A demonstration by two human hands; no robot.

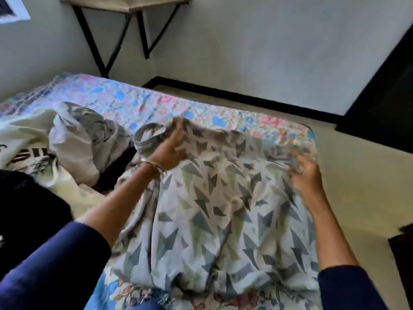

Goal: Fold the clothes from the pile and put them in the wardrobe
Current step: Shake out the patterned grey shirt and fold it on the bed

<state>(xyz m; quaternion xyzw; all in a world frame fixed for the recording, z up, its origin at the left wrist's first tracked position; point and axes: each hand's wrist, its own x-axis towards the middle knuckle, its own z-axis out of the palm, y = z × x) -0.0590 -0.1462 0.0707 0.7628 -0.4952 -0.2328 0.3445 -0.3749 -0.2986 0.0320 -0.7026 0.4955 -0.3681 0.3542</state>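
Clothes are the business on this bed, and the one in hand is a pale cotton garment printed with grey and green triangles [214, 211], spread across the centre and lower right of the frame on the floral bedsheet in blue and pink [156, 104]. It lies flat with its far edge lifted, which I take to be the squaring-up before a first fold: laid flat, it gives a straight line to fold along.

Her left hand [172, 151] grips the upper left corner, where a rounded opening, likely a sleeve or neck, curls over. Her right hand [306, 173] has its fingers curled into the upper right edge, though the cloth is blurred there. Holding both corners keeps the far edge taut. A thin metal bangle [154, 166] sits on the left wrist, and dark blue sleeves [55, 265] cover both forearms.

At the left of the frame waits the heap of unfolded clothes in white, grey and black [67, 139], touching the garment's left side, so the next piece is within reach. One white piece carries bold black lettering, but it is crumpled and I cannot read it. No other labels show.

Beyond the bed, at upper left, a wall shelf on black metal brackets [125, 5] hangs on the grey wall. No wardrobe is clearly in sight.
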